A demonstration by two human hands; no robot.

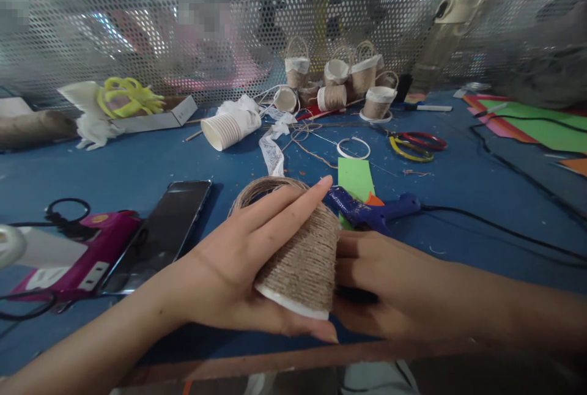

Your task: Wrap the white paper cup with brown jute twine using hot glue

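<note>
A cup wound with brown twine [302,260] lies tilted at the table's front edge, its white rim toward me. My left hand [243,248] is closed round it, fingers across the upper side and thumb under the rim. My right hand [385,285] is at the cup's right side, fingers bent against or behind it; a dark object shows under those fingers, too hidden to name. Behind the cup lies a coil of twine [261,187]. A blue glue gun [389,211] rests just beyond my right hand, beside a green paper piece [355,178].
A phone [167,230] and a magenta power strip [105,242] lie at left. Farther back are stacked paper cups [224,131], white lace [273,150], scissors [415,144] and several small twine baskets [378,101]. Cables cross the right side toward coloured sheets [536,126].
</note>
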